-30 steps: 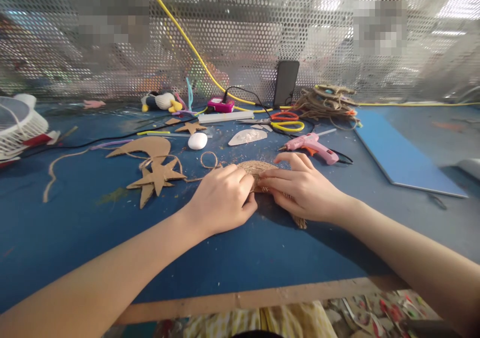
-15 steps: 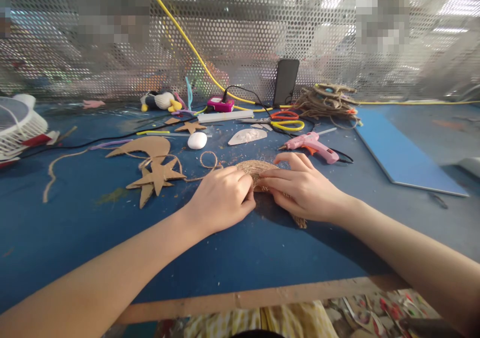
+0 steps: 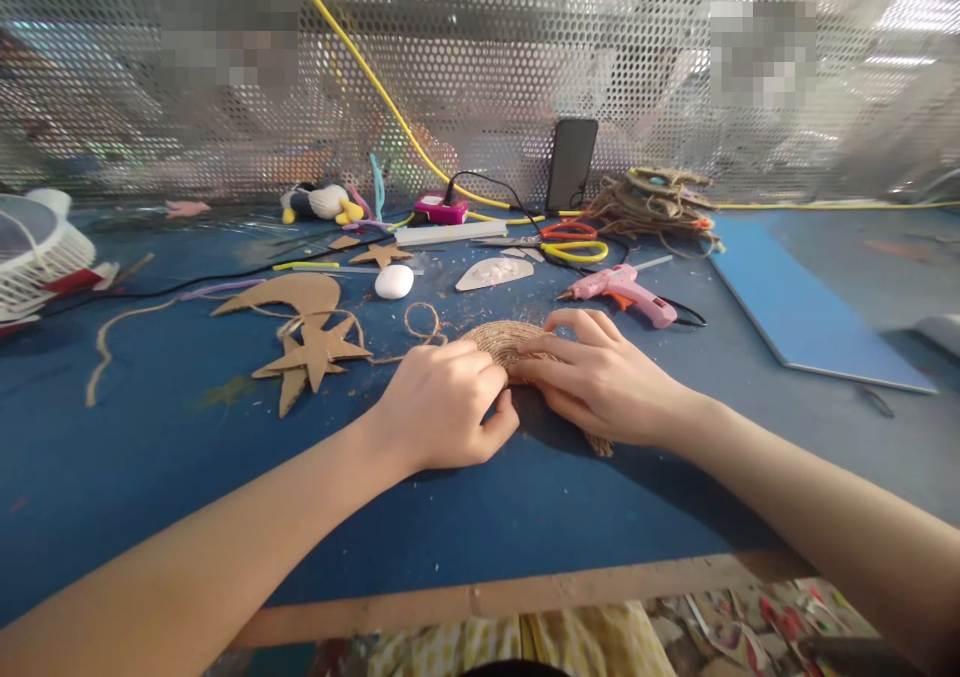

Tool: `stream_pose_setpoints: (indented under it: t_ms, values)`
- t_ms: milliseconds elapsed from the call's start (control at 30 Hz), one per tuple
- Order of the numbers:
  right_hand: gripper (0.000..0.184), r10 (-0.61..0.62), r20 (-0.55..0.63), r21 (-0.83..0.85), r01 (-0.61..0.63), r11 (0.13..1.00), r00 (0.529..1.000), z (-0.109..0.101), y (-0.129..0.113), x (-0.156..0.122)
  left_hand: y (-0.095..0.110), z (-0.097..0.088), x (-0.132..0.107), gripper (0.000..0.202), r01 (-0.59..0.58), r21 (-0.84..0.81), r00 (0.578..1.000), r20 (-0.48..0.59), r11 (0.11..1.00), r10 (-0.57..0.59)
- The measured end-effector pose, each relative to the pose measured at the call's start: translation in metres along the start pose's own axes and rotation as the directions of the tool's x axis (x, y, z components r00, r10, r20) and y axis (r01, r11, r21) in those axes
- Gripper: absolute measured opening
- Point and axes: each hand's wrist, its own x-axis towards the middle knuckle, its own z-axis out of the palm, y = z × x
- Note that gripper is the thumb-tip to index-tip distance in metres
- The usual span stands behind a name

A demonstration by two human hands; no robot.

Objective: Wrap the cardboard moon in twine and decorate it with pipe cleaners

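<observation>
Two bare hands on 1 twine arch (image 3: 499,337), which sits on the blue table (image 3: 525,517) btwn & partly under them: L hand (image 3: 450,397) curled round its left side, grasping it, thumb apart from forefinger; R hand (image 3: 604,375) w/ bent fingers laid over its right side, can't tell if gripping. Pink glue gun (image 3: 628,295) just behind R hand, scissors (image 3: 574,251) farther back, cardboard stars (image 3: 318,353) left of L hand.
</observation>
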Motion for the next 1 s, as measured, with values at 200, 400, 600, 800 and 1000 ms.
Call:
stream_pose_setpoints:
  t_ms: [200,400,600,800,1000]
  values:
    - [0.030,0.010,-0.022,0.033,-0.009,0.999,1.000,0.0002,-0.0007,0.0001,-0.0008,-0.0005,-0.0008,0.027,-0.066,0.049,0.997,-0.037,0.997,0.067]
    - [0.033,0.025,0.016,0.022,-0.025,0.999,1.000,-0.0001,-0.0012,0.0007,-0.0003,-0.0015,-0.0005,0.029,-0.157,0.111,0.983,-0.075,0.981,0.166]
    - [0.033,0.032,-0.011,0.058,-0.031,0.998,0.999,-0.0006,-0.0021,0.0013,-0.0012,0.0003,-0.0019,0.028,-0.123,0.101,0.987,-0.092,0.987,0.132]
    - [0.028,0.033,-0.031,0.059,-0.031,0.998,0.999,0.0018,-0.0005,0.0002,-0.0030,0.0039,0.0003,0.022,0.095,0.057,0.989,-0.116,0.994,-0.088]
    - [0.014,0.068,-0.230,0.047,-0.059,0.997,0.971,0.0070,0.0062,0.0007,-0.0066,0.0040,0.0015,0.022,0.274,0.119,0.961,-0.071,0.954,-0.268]
